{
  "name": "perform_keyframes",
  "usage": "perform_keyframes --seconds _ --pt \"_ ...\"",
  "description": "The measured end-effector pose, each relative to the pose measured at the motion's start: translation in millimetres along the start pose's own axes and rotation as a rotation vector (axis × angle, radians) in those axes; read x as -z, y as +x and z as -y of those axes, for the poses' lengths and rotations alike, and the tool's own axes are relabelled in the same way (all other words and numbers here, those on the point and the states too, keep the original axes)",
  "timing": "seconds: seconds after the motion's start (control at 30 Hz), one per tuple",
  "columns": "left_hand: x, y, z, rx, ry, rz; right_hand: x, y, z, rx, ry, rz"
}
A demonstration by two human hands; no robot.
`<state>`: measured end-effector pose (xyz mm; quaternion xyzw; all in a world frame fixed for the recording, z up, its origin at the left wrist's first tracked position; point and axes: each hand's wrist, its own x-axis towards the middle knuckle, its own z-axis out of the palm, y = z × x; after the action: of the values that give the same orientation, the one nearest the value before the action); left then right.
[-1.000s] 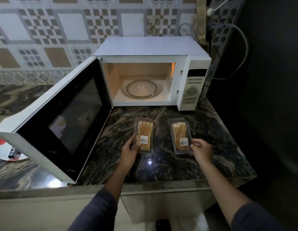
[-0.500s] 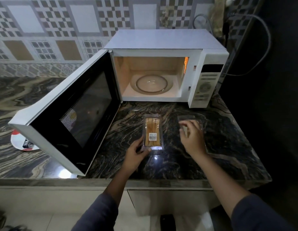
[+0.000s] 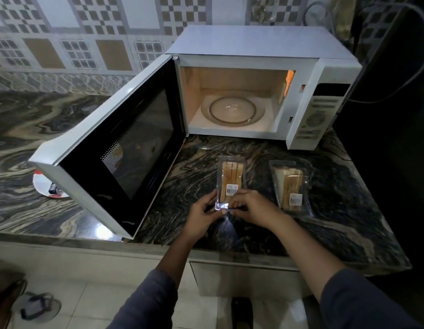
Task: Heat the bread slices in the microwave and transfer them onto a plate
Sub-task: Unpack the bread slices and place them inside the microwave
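The left sleeve [image 3: 147,302] and right sleeve [image 3: 362,302] are dull slate blue (plain cloth), forearms bare.

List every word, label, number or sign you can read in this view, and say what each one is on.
No text here can be read.
Barcode sticker on the left bread pack: bars and small print, too small to read.
Pale sticker on the right bread pack: blurred, unreadable.
Microwave control panel: button markings, too blurred to read.

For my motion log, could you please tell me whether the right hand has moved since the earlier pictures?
Yes. The right hand has left the right bread pack and shifted left, pinching the near end of the left bread pack.
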<state>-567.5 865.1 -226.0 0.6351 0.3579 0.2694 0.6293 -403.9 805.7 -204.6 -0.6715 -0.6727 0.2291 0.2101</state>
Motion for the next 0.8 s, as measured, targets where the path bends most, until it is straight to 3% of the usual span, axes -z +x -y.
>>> perform_keyframes --seconds 0.43,0.8 --pt "1.2 6.2 4.9 0.097 -0.034 -0.098 10.8 15.5 15.0 -0.236 -0.023 0.065" --pt "0.0 8.6 5.1 0.122 -0.046 -0.138 22.7 19.4 23.6 -0.243 -0.121 0.159"
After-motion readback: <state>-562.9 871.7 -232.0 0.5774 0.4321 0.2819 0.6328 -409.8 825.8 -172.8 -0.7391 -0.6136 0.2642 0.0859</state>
